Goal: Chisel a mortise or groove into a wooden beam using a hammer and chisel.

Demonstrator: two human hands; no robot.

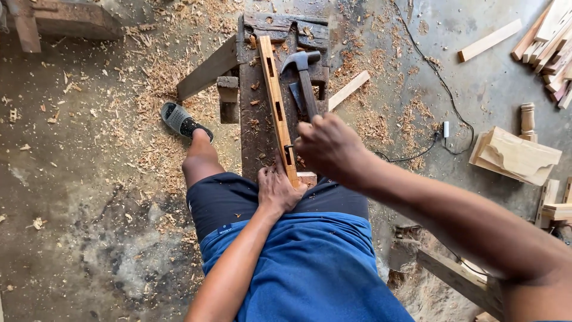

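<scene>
Mortised wooden rail [275, 101] was laid lengthwise on the dark workbench [253, 128], pressed flat at its near end by the left hand [277, 191]. A claw hammer [302, 74] was gripped by the closed right hand [326, 146] just beside the rail, over scattered wood shavings [149, 77].

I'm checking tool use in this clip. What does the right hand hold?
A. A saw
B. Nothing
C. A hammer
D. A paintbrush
C: the right hand grips the handle of a hammer whose metal head is raised over the bench, while the left hand presses on the near end of the slotted wooden strip.
</scene>
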